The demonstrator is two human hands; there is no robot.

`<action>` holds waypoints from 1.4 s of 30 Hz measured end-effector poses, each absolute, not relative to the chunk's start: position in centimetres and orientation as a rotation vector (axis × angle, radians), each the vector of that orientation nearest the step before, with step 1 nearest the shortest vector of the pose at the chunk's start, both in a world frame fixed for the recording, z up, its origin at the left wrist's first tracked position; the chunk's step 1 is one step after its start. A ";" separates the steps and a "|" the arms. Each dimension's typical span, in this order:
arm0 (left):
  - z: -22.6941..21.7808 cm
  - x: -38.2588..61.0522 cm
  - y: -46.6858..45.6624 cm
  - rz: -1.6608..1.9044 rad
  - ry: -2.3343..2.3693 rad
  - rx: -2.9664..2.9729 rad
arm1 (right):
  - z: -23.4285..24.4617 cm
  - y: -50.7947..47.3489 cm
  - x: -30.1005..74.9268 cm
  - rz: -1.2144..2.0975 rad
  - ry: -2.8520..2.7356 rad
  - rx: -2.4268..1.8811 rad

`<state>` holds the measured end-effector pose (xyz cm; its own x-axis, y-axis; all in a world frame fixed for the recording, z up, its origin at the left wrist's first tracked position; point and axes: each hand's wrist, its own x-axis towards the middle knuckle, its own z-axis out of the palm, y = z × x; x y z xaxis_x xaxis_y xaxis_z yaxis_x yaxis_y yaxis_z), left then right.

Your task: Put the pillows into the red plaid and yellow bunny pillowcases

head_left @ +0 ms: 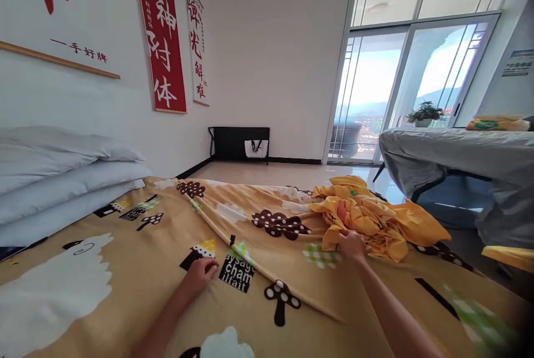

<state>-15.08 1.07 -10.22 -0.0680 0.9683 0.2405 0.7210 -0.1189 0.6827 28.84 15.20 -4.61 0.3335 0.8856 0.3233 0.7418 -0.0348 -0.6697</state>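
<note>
A tan patterned bedsheet (137, 252) with mushrooms, sheep and clouds is spread over the bed before me. My left hand (201, 273) rests on it with its fingers curled down near a black text patch; whether it pinches the cloth I cannot tell. My right hand (351, 245) reaches forward and grips the near edge of a crumpled yellow cloth (377, 216) lying in a heap on the sheet at the far right.
Stacked grey-white pillows (62, 180) lie at the left against the wall. A grey-covered table (459, 152) with a potted plant (424, 113) stands at the right. A black rack (240, 144) sits by the far wall beside the glass balcony doors (409, 85).
</note>
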 end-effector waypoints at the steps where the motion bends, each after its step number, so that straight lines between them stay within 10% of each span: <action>1: -10.2 -15.0 1.0 0.999 1.803 1.881 | -3.9 15.1 29.4 0.265 -1.377 -1.816; 17: -0.5 -1.7 -2.4 1.289 1.238 2.139 | 13.1 3.2 27.5 0.774 -1.380 -0.608; 23: 4.8 6.1 -1.9 1.425 0.898 1.825 | 9.4 -0.4 24.0 1.036 -1.589 -0.420; 32: -1.3 3.2 0.8 1.322 1.199 1.805 | -4.0 3.2 23.4 0.829 -1.710 -0.898; 42: -0.4 5.0 -1.9 1.577 1.300 2.203 | -2.3 0.4 22.3 0.482 -1.803 -0.958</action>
<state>4.97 -1.92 -0.41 0.0790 0.7026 0.7071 0.5601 -0.6181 0.5515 22.35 0.39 -2.30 -0.1898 0.7885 0.5851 0.3911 0.6073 -0.6916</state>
